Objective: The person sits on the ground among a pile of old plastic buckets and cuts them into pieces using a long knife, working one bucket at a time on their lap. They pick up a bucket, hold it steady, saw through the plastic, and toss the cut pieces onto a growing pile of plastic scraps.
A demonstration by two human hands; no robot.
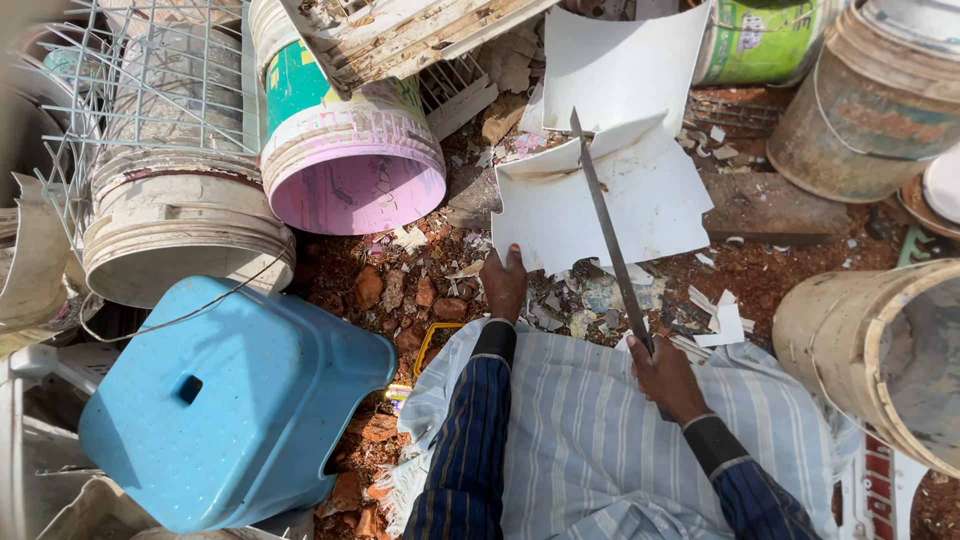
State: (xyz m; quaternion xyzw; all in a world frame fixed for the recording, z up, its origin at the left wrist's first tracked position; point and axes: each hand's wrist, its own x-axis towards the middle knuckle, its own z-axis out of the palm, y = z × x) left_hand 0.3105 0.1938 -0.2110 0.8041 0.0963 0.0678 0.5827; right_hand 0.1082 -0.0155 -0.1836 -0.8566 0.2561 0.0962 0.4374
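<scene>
My left hand (pixel 503 283) grips the near edge of a curved white plastic sheet (pixel 550 215) that lies on the rubble in front of me. My right hand (pixel 665 378) is closed on the handle of a long flat metal blade (pixel 606 228). The blade runs up and away from the hand, and its tip rests in a cut at the sheet's far edge. A second white plastic piece (pixel 620 65) lies just beyond. A pale striped cloth (pixel 590 420) covers my lap under both forearms.
A blue plastic stool (pixel 230 400) lies overturned at lower left. Worn buckets surround me: pink-bottomed (pixel 345 150), white (pixel 170 225), tan (pixel 870 110) and one at right (pixel 890 350). A wire cage (pixel 130 90) stands at upper left. Red stones and plastic scraps cover the ground.
</scene>
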